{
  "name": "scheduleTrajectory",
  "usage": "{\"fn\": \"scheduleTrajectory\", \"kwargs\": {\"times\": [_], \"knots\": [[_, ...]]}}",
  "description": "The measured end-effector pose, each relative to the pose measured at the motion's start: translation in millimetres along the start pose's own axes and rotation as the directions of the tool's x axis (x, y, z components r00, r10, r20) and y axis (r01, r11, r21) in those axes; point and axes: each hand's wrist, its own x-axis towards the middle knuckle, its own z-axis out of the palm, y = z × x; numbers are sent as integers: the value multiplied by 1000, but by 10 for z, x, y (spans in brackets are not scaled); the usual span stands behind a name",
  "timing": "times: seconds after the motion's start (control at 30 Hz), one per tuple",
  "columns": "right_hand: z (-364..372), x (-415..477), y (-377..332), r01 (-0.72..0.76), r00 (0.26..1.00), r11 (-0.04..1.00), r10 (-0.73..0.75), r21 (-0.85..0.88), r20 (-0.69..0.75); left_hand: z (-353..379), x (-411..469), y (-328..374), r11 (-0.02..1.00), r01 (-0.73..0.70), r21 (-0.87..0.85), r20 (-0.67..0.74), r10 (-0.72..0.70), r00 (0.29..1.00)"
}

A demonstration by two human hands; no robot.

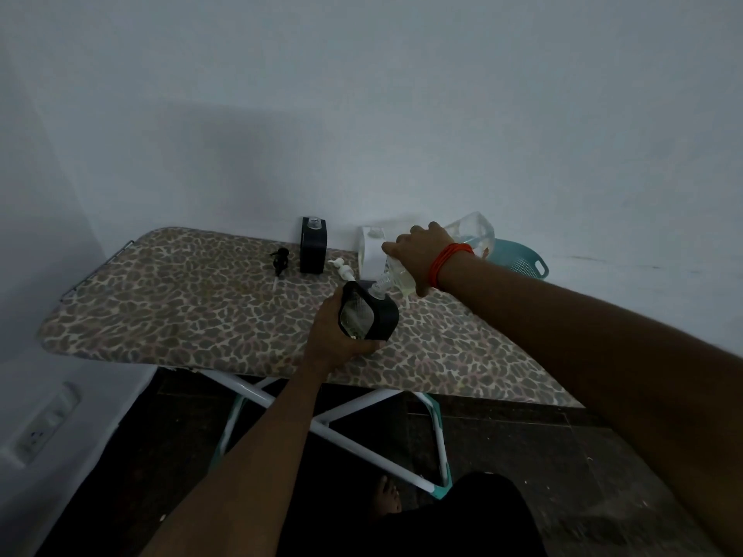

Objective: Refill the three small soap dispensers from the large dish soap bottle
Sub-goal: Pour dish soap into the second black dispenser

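Note:
My left hand (337,335) grips a black soap dispenser (372,315), tilted, with its open clear neck pointing up to the right. My right hand (422,257) holds the large clear dish soap bottle (470,233) tipped down, its mouth meeting the dispenser's neck. A second black dispenser (313,246) stands upright and uncapped at the back of the board. Partly hidden behind my right hand is a white dispenser (370,251), beside the second black one. A black pump head (279,260) and a white pump head (342,269) lie loose on the leopard-print ironing board (181,311).
A teal plastic basket (522,257) sits at the board's far right end against the wall. The board's white and teal legs (341,420) stand on a dark floor. A wall socket (44,424) is at lower left. My foot (388,496) shows below the board.

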Motion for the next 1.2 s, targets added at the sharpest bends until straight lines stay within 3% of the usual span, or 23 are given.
{"fn": "scheduleTrajectory", "kwargs": {"times": [1.2], "knots": [[-88,42,-47,7,1000,998,-8,-64,-16,20,5,-55,1000,-2,6,-20,2,1000]]}}
